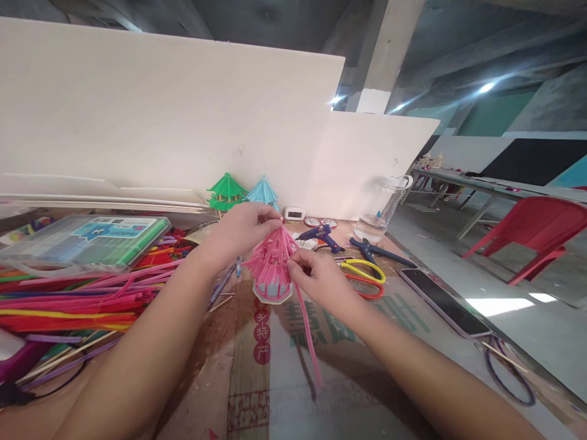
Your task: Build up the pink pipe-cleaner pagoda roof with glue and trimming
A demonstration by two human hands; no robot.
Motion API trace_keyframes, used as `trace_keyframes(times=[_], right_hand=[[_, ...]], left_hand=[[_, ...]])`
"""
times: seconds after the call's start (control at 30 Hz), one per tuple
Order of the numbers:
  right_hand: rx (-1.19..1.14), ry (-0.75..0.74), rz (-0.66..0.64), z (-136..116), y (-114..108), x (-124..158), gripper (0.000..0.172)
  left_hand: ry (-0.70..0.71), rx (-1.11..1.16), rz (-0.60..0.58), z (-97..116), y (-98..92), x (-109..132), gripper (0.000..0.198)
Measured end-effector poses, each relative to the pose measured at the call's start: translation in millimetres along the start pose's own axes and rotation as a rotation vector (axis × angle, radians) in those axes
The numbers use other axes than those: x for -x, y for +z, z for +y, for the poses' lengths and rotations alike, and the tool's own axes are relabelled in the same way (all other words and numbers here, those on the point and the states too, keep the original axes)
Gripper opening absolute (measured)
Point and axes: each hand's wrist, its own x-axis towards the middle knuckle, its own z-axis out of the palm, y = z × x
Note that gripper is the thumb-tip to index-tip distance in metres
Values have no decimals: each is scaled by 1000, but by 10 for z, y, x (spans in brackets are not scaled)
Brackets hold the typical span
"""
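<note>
A small pink pavilion model [271, 269] made of pipe cleaners stands on cardboard at the middle of the table. My left hand [242, 227] pinches the top of its roof, fingers closed. My right hand [316, 276] grips a long pink pipe cleaner [310, 339] at the roof's right side; its loose end trails down toward me. A green model [225, 192] and a blue model [263, 192] of the same kind stand behind, against the white board.
A heap of coloured pipe cleaners [73, 302] and a clear plastic box [87, 239] lie at left. A blue glue gun [321, 235], scissors [364, 270], pliers [373, 249], a phone [443, 300] and a glass jug [383, 208] lie at right. A red chair [534, 232] stands beyond the table edge.
</note>
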Motion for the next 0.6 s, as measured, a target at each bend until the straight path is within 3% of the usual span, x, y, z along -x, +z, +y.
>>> trace_keyframes(times=[0.6], right_hand=[[63,2,-15,-17,-4,13,20]], left_hand=[[16,28,-56,-1,10,39,21]])
